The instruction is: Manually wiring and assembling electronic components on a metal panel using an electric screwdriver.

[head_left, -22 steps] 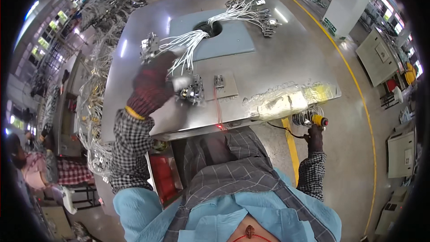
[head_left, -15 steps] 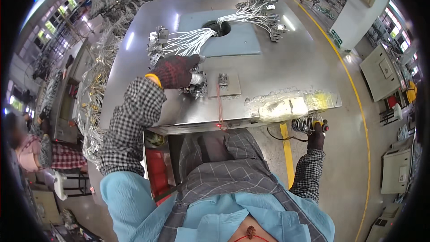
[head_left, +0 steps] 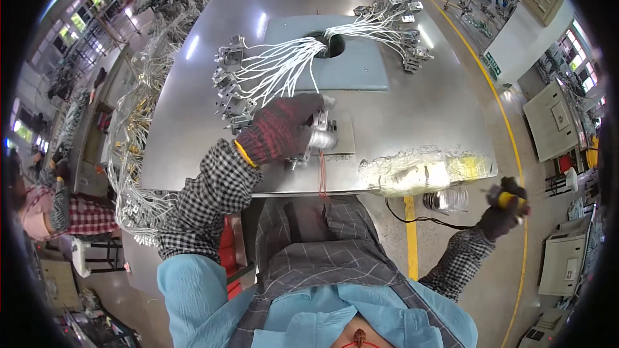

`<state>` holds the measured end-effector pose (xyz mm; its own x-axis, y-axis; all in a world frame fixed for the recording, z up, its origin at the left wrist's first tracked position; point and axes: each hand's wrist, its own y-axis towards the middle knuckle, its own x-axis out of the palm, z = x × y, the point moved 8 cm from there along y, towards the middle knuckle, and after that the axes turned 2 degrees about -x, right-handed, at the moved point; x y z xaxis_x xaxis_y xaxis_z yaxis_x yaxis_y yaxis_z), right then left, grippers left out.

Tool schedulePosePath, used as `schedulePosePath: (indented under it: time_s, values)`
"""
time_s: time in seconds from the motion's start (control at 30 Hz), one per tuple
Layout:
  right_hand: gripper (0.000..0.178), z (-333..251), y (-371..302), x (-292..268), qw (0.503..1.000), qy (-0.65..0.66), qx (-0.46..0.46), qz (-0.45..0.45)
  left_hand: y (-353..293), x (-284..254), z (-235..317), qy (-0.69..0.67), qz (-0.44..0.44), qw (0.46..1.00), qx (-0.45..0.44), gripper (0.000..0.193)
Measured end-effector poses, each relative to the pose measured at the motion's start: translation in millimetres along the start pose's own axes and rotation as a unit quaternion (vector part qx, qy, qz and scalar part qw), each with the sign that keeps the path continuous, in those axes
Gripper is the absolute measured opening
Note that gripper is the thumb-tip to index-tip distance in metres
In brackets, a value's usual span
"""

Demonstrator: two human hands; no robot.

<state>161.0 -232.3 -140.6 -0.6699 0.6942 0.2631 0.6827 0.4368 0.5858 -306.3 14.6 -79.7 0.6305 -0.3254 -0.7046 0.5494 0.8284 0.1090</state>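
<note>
My left hand (head_left: 284, 125), in a dark red and black glove, closes round a silvery roll of wire (head_left: 323, 139). It is held low over a small pale pad (head_left: 346, 136) near the table's front edge. A small metal part (head_left: 320, 120) shows beside the fingertips, partly hidden, and thin red wires (head_left: 323, 174) hang from there over the edge. My right hand (head_left: 505, 211), gloved dark and smeared by motion, grips the yellow and black handle of a soldering iron (head_left: 509, 198). The iron is off to the right of its coiled wire holder (head_left: 446, 200), and its tip is hard to make out.
White cables with metal connectors (head_left: 232, 84) fan out left and right from a hole in a blue-grey board (head_left: 361, 76). Taped wrapping (head_left: 412, 171) covers the table's front right edge. A black cord (head_left: 425, 220) runs toward my right hand. Wire bundles (head_left: 132, 129) and another person (head_left: 45, 209) are at left.
My left hand has moved right with the silvery roll, from the connectors to the pad. My right hand has drawn the soldering iron out of the coiled holder, rightward and down.
</note>
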Motion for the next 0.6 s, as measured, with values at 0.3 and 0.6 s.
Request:
schedulePosePath:
  time_s: [0.3, 0.6]
  values:
    - [0.055, -125, 60, 195, 0.819, 0.514, -0.131, -0.22, 8, 4, -12, -0.005, 0.011, 0.996, 0.083, 0.064]
    - [0.051, -54, 38, 376, 0.751, 0.576, 0.039, -0.321, 13, 24, -27, -0.156, 0.036, 0.987, 0.012, 0.068]
